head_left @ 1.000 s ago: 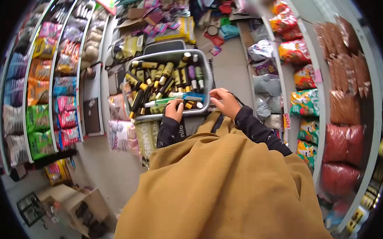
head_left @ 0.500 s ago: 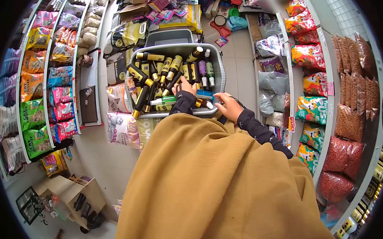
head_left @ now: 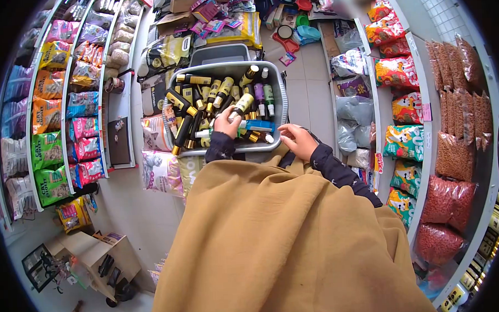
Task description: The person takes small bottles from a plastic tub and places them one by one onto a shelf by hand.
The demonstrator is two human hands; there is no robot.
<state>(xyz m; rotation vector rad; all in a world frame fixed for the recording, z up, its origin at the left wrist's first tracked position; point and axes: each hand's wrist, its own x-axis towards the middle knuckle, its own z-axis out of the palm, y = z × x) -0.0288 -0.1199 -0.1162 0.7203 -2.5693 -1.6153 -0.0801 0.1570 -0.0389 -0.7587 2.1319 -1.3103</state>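
Note:
A grey plastic tub [head_left: 281, 83] full of small bottles stands in front of me. My left hand [head_left: 224, 125] reaches into its near part, fingers closed round a bottle [head_left: 243, 104] with a yellow-green label, which tilts up to the right. Close to that hand lie a blue bottle [head_left: 259, 126] and a green-and-white bottle [head_left: 203, 134]. Black-and-yellow bottles [head_left: 225, 86] fill most of the tub, with a purple one [head_left: 259, 93] at the right. My right hand [head_left: 299, 143] is just outside the near right corner, fingers apart and holding nothing.
Behind the tub sits a second grey bin [head_left: 218, 54]. Bags of pet food line the left shelves [head_left: 47, 122] and the right shelves [head_left: 405, 142]. A white-and-pink bag [head_left: 162, 171] lies left of the tub. Packets and boxes [head_left: 211, 14] are heaped at the back.
My left hand has moved left and slightly down and now grips a bottle lifted at an angle. My right hand has barely moved.

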